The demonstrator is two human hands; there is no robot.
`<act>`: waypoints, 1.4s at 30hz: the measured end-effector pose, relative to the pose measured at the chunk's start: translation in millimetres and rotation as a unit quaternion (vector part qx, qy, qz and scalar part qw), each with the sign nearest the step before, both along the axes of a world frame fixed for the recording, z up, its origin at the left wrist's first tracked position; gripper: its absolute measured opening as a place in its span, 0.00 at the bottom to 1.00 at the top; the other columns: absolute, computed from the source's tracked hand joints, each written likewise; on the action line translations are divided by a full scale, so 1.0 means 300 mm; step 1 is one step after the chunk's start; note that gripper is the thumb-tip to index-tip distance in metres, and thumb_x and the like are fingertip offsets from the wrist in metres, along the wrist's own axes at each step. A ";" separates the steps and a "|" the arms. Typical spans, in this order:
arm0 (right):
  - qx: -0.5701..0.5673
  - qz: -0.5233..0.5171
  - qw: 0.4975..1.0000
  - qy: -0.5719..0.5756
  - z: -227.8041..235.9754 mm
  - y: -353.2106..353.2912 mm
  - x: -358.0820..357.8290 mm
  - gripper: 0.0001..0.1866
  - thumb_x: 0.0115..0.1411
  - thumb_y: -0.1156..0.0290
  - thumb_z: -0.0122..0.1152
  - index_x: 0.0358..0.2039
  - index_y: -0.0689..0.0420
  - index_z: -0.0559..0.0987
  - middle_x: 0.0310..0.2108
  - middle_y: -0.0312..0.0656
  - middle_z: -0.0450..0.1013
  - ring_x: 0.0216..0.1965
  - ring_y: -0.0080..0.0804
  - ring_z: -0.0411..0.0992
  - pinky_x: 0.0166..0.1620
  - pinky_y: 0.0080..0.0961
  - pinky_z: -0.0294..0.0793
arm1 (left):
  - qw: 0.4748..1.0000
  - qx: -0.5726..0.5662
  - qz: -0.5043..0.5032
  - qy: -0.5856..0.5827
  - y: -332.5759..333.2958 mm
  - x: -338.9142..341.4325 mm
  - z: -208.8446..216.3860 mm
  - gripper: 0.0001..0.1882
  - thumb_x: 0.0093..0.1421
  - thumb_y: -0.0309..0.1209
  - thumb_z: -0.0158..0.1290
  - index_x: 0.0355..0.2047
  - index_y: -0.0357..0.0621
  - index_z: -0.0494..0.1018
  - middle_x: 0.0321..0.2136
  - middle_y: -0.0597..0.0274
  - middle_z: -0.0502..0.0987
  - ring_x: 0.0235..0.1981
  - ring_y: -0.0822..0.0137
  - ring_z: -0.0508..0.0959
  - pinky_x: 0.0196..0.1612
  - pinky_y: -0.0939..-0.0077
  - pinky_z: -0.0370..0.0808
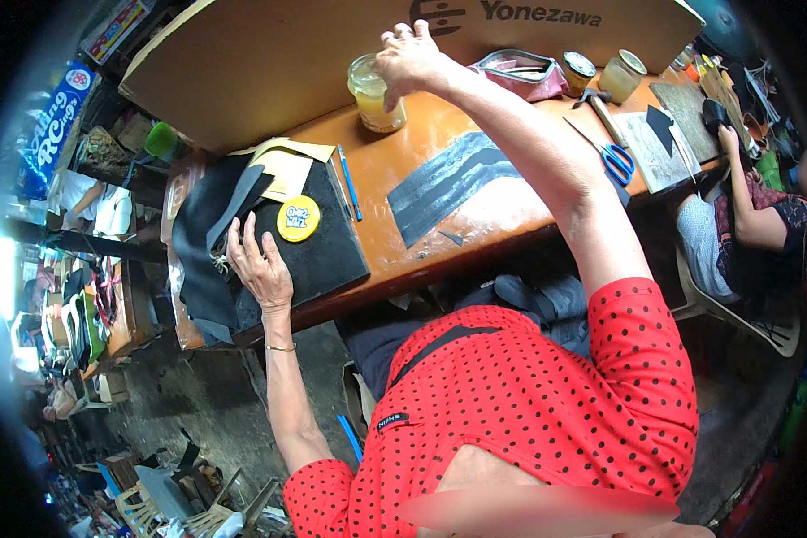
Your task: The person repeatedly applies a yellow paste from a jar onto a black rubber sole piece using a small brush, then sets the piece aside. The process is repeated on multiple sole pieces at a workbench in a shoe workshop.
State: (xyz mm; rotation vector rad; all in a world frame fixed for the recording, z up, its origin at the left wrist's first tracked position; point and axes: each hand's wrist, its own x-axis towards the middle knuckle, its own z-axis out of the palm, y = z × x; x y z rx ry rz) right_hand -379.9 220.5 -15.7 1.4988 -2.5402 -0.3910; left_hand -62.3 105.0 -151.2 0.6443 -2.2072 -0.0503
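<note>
My right hand point(410, 65) reaches to the far side of the table, beside the mouth of a glass jar point(381, 115) with pale yellow contents. Its fingers are spread, and the thumb overlaps the jar's side; whether it touches the glass I cannot tell. My left hand point(262, 269) lies with fingers apart over black sheet material point(202, 247) at the table's left. Close to its fingertips is a round yellow lid point(298, 219), resting on a black board point(336, 242). Yellow cut pieces point(287, 170) lie behind the lid. A grey-smeared dark sheet point(448, 184) is flat on the orange tabletop.
A blue pen point(348, 184) lies mid-table. Blue-handled scissors point(617, 163), a hammer point(604, 117), a pink pouch point(520, 81) and another jar point(620, 76) are to the right. Cardboard point(287, 72) stands along the back. Another person point(744, 215) sits at far right.
</note>
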 end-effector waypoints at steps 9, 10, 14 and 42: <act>-0.123 0.024 0.951 -0.283 0.194 0.022 -0.030 0.43 0.30 0.33 0.71 0.47 0.43 0.78 0.49 0.43 0.71 0.56 0.45 0.61 0.56 0.51 0.53 | 1.000 -0.002 0.001 0.010 -0.007 -0.001 0.001 0.18 0.65 0.33 0.45 0.54 0.42 0.68 0.55 0.50 0.64 0.57 0.54 0.63 0.59 0.60 0.59; -0.188 0.028 0.936 -0.297 0.194 0.050 -0.034 0.39 0.36 0.39 0.70 0.48 0.46 0.75 0.49 0.45 0.68 0.54 0.46 0.62 0.55 0.47 0.58 | 1.000 -0.007 0.002 0.010 -0.006 0.000 0.002 0.18 0.65 0.33 0.45 0.54 0.42 0.68 0.55 0.50 0.64 0.57 0.54 0.63 0.59 0.60 0.59; -0.078 0.097 0.987 -0.102 0.088 0.197 0.065 0.33 0.42 0.45 0.71 0.50 0.38 0.75 0.45 0.46 0.69 0.53 0.40 0.64 0.49 0.46 0.63 | 1.000 -0.009 0.004 0.008 -0.002 0.004 0.002 0.18 0.65 0.33 0.45 0.53 0.42 0.69 0.55 0.50 0.64 0.57 0.54 0.64 0.59 0.60 0.59; -0.048 -0.186 0.981 -0.024 -0.529 0.933 -0.091 0.28 0.60 0.69 0.37 0.61 0.61 0.59 0.59 0.58 0.59 0.63 0.53 0.53 0.65 0.54 0.40 | 0.993 -0.087 0.072 0.031 -0.036 0.012 -0.011 0.18 0.64 0.36 0.47 0.52 0.45 0.70 0.54 0.54 0.65 0.56 0.57 0.65 0.58 0.61 0.60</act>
